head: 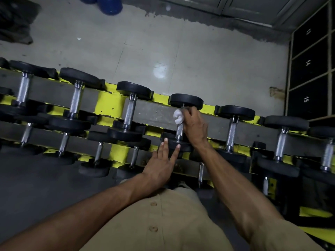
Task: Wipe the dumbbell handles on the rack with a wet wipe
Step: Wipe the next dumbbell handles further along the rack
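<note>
Wrapped round a crumpled wet wipe (178, 116), the right hand (194, 126) pinches it onto a dumbbell handle (179, 130) on the rack's (108, 104) upper tier. Flat-fingered, the left hand (160, 166) rests on the near weight head (178, 144), likely steadying it.
</note>
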Tool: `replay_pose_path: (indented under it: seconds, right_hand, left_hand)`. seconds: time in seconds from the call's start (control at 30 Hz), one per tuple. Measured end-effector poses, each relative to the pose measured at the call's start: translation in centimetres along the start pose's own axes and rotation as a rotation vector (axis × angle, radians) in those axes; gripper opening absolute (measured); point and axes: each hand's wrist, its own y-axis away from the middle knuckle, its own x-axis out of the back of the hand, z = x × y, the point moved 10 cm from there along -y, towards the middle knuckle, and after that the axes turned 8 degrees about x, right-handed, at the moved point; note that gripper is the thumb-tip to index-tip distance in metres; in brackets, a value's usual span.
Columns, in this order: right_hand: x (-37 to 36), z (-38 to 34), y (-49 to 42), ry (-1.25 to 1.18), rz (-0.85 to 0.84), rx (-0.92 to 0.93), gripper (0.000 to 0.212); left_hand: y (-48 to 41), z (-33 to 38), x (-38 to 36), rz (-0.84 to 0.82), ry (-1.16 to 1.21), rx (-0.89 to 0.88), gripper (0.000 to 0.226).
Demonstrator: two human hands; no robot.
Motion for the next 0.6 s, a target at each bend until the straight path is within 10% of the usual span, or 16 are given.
replay_pose_path:
  seconds: [0.37, 0.6]
  right_hand:
    - [-3.3, -3.1, 1.1, 0.041, -0.418, 0.574, 0.039]
    - [-1.0, -2.4, -1.3, -0.008, -0.361, 0.481, 0.036]
  left_hand:
    - [-0.2, 0.0, -0.7, -0.002, 0.034, 0.009, 0.097]
    - [-0.3, 0.3, -0.9, 0.069, 0.052, 0.026, 0.1]
